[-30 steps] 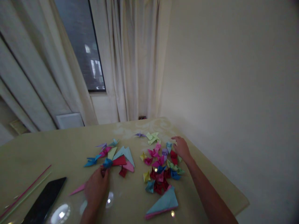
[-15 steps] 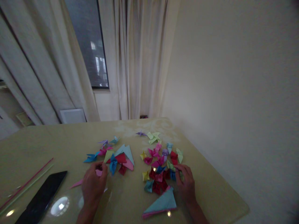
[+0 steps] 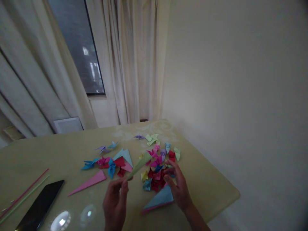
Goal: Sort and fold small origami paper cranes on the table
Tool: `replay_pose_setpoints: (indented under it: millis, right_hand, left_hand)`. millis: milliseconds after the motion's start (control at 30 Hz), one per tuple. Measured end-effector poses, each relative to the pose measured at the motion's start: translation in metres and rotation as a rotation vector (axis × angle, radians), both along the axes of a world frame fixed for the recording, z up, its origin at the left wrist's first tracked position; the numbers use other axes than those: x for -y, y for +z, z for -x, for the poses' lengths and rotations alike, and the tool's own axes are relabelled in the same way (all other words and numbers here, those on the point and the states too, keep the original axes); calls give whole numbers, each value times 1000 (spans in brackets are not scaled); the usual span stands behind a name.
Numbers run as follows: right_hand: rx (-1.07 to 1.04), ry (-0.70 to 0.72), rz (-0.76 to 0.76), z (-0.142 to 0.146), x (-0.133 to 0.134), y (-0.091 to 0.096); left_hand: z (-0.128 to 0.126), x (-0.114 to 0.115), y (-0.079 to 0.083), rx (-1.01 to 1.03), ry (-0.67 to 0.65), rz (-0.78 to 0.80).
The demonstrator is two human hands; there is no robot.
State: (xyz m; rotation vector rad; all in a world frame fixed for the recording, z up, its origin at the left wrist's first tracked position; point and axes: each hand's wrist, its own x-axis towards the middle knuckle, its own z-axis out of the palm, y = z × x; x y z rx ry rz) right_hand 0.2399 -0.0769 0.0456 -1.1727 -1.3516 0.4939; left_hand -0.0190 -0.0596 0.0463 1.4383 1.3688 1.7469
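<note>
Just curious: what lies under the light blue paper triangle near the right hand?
A pink paper: only its edge shows along the near side of the light blue paper triangle. The rest is covered.

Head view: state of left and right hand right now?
Left hand: fingers shut on the green folded paper, lifted off the table.
Right hand: open, fingers spread over the origami pile, holding nothing.

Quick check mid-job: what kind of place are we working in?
Likely a room at home, not a workshop: a table beside a curtained window, a phone lying on it, and loose origami pieces; the left hand holds a green folded paper.
</note>
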Motion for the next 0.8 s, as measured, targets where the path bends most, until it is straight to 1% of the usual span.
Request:
replay_pose_setpoints:
  millis: [67,133,200,233,300,367,467,567,633,700,800]
  right_hand:
    - [-160,129,90,4,3,8]
    - [-239,205,189,3,4,13]
    - [-237,206,285,-1,6,15]
    - [-220,188,317,-3,8,15]
    - [-174,143,346,-6,13,13]
    - [-101,113,367,-7,18,9]
    - [32,103,403,-6,24,0]
    - [96,100,449,-1,26,-10]
    - [114,75,472,2,26,-14]
    - [124,53,478,5,27,-15]
    - [101,47,454,8,29,-13]
  left_hand:
    - [-20,15,-1,31,-191,106]
    - [-31,24,-5,31,-327,190]
    - [-33,26,-12,-22,-430,253]
    - [-31,26,-16,-78,-461,278]
    - [-25,24,-28,-229,-462,289]
    - [-18,22,-42,-404,-463,258]
    - [-14,22,-65,-596,-516,206]
    - [-16,22,-83,-663,-520,198]
    - [-16,21,-90,-690,-541,178]
    - [-16,21,-94,-704,-544,150]
    - [-15,24,-96,-700,-502,128]
